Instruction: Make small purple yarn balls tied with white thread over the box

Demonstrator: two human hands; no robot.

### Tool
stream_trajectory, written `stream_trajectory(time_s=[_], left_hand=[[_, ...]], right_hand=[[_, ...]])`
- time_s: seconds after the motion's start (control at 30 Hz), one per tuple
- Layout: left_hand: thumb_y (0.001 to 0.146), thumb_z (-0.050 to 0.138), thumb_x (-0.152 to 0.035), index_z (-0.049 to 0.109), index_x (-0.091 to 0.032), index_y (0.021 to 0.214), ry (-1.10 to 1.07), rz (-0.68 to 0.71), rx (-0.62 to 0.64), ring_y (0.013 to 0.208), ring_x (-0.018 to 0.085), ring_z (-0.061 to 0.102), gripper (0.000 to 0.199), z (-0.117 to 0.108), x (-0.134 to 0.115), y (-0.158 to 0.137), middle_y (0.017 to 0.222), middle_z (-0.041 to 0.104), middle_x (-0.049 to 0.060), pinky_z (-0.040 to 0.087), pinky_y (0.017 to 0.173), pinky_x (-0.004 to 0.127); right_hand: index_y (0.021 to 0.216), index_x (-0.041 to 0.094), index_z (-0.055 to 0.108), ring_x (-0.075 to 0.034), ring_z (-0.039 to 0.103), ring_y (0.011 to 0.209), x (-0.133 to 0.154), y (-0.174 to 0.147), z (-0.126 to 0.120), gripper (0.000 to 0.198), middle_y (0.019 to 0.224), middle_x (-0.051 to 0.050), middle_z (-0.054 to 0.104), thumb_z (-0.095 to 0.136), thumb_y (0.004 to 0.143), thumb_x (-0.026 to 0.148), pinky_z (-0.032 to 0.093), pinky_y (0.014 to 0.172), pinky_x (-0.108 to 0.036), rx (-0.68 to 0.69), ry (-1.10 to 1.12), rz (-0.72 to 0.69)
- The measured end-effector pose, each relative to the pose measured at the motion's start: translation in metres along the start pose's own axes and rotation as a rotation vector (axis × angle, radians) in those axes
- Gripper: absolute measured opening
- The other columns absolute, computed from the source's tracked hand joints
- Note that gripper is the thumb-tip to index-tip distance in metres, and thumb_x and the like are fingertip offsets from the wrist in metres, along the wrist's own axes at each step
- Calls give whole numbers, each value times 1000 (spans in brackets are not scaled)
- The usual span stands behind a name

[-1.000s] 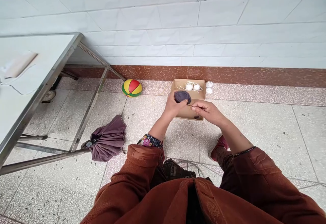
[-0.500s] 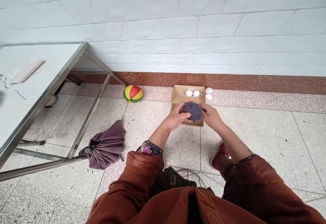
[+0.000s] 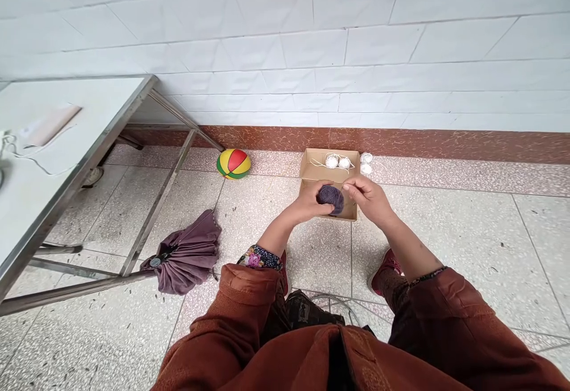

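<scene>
My left hand is closed round a dark purple-grey ball of yarn, thumb on the near side and fingers on the far side. Just to its right, my right hand pinches a thin strand of the yarn at the ball's upper right. Both hands are over an open cardboard box on the floor, and they hide part of its near section. Two small white balls of yarn with loose ends lie in the far part of the box.
More white balls sit against the box's right side by the wall. Left of the box lies a colourful ball. A folded purple umbrella rests by the metal-framed table. My shoes stand near the box.
My right hand has drawn away from the yarn ball and turned, now pinching a strand. My left hand has shifted slightly left and lower with the ball.
</scene>
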State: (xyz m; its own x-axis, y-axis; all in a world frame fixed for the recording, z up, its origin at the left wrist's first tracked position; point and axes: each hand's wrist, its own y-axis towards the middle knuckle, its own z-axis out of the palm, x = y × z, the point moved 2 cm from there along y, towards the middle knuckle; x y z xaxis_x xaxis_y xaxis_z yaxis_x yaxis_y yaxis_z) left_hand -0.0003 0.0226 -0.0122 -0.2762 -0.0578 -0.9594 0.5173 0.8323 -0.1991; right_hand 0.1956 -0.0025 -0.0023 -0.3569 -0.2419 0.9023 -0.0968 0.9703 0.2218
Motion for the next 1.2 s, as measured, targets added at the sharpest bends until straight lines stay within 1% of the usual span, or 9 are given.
stream_trajectory(time_s=[0.13,0.3,0.4,0.53,0.67,0.77,0.87,1.03,1.2], left_hand=[[73,76,-42,57,-25,135,-449,-51,159,103,25,64,67,9,-7,-5,126,64,11,53,79,35],[75,75,-52,58,-23,128,-742,8,-96,100,22,66,63,10,-5,3,127,65,11,53,77,32],[77,74,-50,54,-25,129,-606,7,-305,102,21,65,61,5,4,10,128,63,10,52,80,32],[67,82,-35,57,-21,122,-93,8,-441,115,25,59,62,-3,11,13,127,61,11,48,98,41],[66,82,-34,61,-19,121,78,-30,-156,114,27,58,61,1,7,7,121,62,11,46,102,46],[73,76,-40,59,-22,127,-178,-100,129,101,24,63,59,7,-1,0,117,64,10,53,86,40],[77,73,-47,55,-27,134,-514,-110,218,88,19,66,63,12,-8,-3,124,62,10,52,70,31],[78,72,-57,53,-25,128,-688,-22,-55,84,17,66,62,12,-4,7,118,64,10,52,72,31],[71,78,-44,56,-21,120,-175,-22,-367,108,25,61,58,2,9,15,121,61,11,51,94,43]], right_hand=[[83,23,63,-19,58,74,-11,0,2,24,78,-2,63,53,97,40,46,71,-32,-39,-29,70],[83,23,62,-17,55,65,-16,-6,10,25,72,0,61,53,97,42,43,65,-30,158,-22,122],[83,22,64,-16,56,69,-8,-8,13,24,77,-1,64,55,97,40,44,70,-31,253,-28,43],[86,23,67,-18,59,77,4,-6,7,22,84,-2,67,56,98,38,46,76,-32,233,-36,-19],[83,23,66,-20,60,80,0,-2,1,20,83,-3,65,58,96,36,47,78,-34,98,-73,-24],[82,23,65,-20,59,79,-12,0,0,21,81,-3,65,58,96,38,47,77,-34,9,-94,26],[83,23,64,-20,59,77,-23,-1,2,24,80,-3,66,55,97,40,47,73,-33,-6,-98,103],[85,22,65,-18,58,71,-16,-5,8,23,79,-2,66,54,96,40,46,69,-31,158,-53,90],[86,23,66,-17,58,70,5,-8,7,23,77,0,66,55,97,39,46,69,-30,284,10,41]])
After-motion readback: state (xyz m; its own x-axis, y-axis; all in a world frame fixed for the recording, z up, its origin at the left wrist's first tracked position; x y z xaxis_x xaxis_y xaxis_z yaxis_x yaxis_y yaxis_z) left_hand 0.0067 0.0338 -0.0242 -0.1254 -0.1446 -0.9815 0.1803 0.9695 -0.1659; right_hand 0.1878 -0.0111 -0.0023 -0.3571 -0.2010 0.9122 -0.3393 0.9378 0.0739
